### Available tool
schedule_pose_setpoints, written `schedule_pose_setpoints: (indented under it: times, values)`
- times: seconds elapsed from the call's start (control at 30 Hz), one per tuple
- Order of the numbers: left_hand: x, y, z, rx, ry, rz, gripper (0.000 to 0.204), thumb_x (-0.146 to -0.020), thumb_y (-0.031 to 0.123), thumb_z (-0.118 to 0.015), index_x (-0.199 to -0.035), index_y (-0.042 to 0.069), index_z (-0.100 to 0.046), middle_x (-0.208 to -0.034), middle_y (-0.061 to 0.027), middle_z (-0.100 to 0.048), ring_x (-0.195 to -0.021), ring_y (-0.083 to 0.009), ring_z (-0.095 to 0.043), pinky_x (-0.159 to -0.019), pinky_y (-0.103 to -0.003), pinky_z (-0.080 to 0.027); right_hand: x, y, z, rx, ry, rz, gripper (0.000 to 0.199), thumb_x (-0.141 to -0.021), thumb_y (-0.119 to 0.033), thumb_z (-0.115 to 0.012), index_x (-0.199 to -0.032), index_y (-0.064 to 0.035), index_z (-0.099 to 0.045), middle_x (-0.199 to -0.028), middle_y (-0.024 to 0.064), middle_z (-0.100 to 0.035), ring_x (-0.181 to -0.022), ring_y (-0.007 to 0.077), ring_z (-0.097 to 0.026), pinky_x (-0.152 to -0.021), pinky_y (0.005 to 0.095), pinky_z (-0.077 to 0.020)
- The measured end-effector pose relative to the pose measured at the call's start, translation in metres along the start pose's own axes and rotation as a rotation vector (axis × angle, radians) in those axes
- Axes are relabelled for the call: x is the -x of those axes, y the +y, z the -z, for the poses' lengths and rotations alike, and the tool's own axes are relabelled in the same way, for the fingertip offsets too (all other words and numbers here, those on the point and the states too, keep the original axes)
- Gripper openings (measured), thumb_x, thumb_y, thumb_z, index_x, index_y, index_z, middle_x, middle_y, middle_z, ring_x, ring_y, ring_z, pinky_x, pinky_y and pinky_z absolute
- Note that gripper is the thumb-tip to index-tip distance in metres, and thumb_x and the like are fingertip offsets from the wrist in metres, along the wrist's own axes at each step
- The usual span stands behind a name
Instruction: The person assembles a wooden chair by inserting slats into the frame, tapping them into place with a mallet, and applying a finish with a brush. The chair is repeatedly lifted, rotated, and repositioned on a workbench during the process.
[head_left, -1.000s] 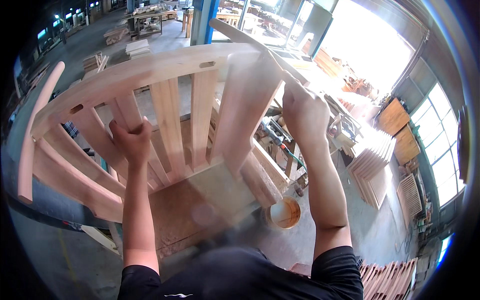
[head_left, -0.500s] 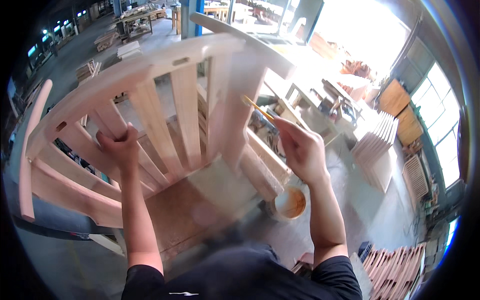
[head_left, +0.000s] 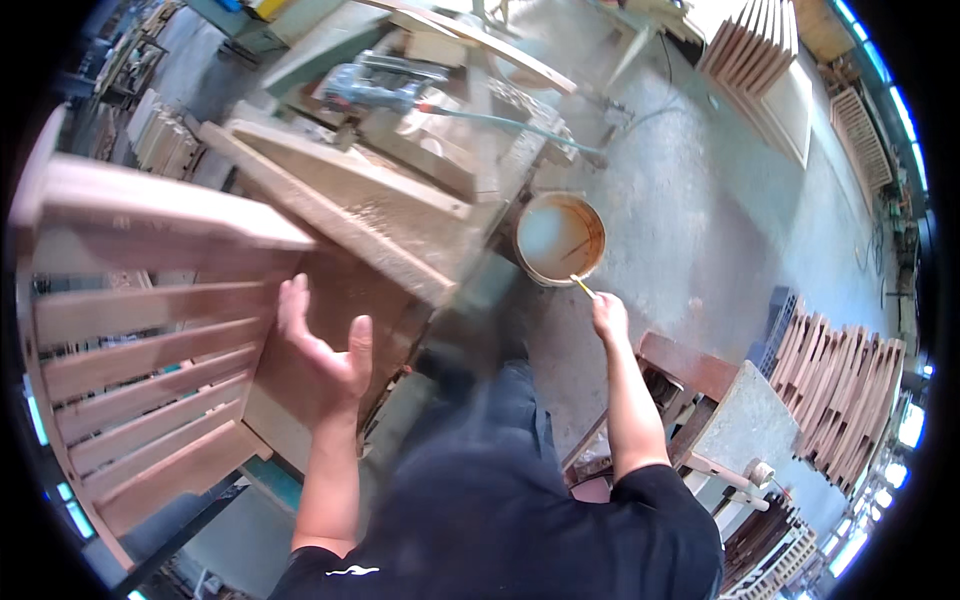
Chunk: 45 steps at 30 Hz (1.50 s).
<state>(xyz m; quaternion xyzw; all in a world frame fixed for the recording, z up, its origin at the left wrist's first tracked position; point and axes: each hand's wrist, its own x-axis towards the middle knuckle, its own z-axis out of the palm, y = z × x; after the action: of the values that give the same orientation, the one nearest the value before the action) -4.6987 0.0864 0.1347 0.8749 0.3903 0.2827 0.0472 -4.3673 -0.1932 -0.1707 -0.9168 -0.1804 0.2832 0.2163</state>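
My right hand (head_left: pixel 610 318) pinches a thin yellow stick (head_left: pixel 583 287), its far end at the near rim of a round bucket (head_left: pixel 591 222). Whitish, cloudy stuff shows inside the bucket, along with brown-stained walls. Open and empty, with fingers and thumb spread, my left hand (head_left: pixel 335 355) hovers over a brown board surface. The slatted wooden chair-like frame (head_left: pixel 150 305) stands to its left, and the hand looks apart from it. Motion blurs the frame's upper rail.
Beyond my left hand, a power tool (head_left: pixel 375 85) with a green hose lies among boards and wood shavings. Stacked pale panels (head_left: pixel 760 60) stand far right. Nearer on the right are a grey-topped table (head_left: pixel 745 425) and a pile of slatted wooden pieces (head_left: pixel 840 400).
My left hand has let go of a slat and opened. The right hand has moved the stick from the wooden frame down to the bucket. The view has swung down and right.
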Motion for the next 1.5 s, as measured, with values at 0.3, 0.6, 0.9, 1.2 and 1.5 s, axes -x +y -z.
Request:
schedule_pose_setpoints:
  times: [0.3,0.6,0.9,1.2,1.5]
  values:
    - [-0.026,0.035,-0.176,0.028,-0.318,-0.059,0.054,-0.088,0.056,-0.062,-0.108,0.006,-0.067,-0.110,-0.0125,-0.070,-0.115,-0.0380,-0.062,-0.108,-0.051,-0.037,-0.191,0.024,-0.147,-0.040,-0.238,-0.148,0.037,-0.096,-0.030,-0.051,-0.120,-0.0089,-0.070,-0.117,0.0203,-0.069,-0.113,0.0365,-0.065,-0.098,0.0464,-0.0498]
    - [-0.015,0.027,-0.191,-0.173,-0.510,0.009,0.048,-0.087,0.057,-0.060,-0.083,0.009,-0.056,-0.082,-0.0063,-0.059,-0.083,-0.0264,-0.056,-0.110,-0.056,-0.031,-0.280,0.063,-0.296,-0.102,-0.317,-0.248,0.035,-0.094,-0.028,-0.049,-0.104,-0.0049,-0.074,-0.107,0.0245,-0.070,-0.106,0.0403,-0.067,-0.092,0.0482,-0.0510]
    - [-0.018,0.026,-0.178,-0.185,-0.561,-0.023,0.047,-0.080,0.056,-0.065,-0.086,0.010,-0.059,-0.080,-0.0062,-0.060,-0.078,-0.0263,-0.057,-0.111,-0.052,-0.028,-0.239,0.053,-0.262,-0.451,-0.271,0.046,0.031,-0.093,-0.024,-0.054,-0.080,0.0012,-0.066,-0.082,0.0304,-0.061,-0.075,0.0425,-0.066,-0.068,0.0497,-0.0478]
    - [-0.023,0.017,-0.180,-0.092,-0.484,-0.087,0.041,-0.075,0.051,-0.070,-0.083,0.011,-0.062,-0.080,-0.0045,-0.063,-0.078,-0.0256,-0.059,-0.108,-0.051,-0.034,-0.302,0.111,-0.288,0.082,0.046,-0.033,0.028,-0.094,-0.023,-0.052,-0.093,-0.0047,-0.073,-0.092,0.0212,-0.071,-0.089,0.0408,-0.069,-0.077,0.0498,-0.0544]
    - [-0.030,0.014,-0.141,0.186,-0.408,-0.082,0.066,-0.071,0.048,-0.083,-0.119,0.007,-0.062,-0.113,-0.0129,-0.065,-0.108,-0.0341,-0.060,-0.104,-0.045,-0.041,-0.097,0.152,-0.144,0.069,0.004,-0.030,0.035,-0.100,-0.026,-0.047,-0.100,0.0050,-0.062,-0.096,0.0286,-0.067,-0.093,0.0493,-0.062,-0.085,0.0522,-0.0490]
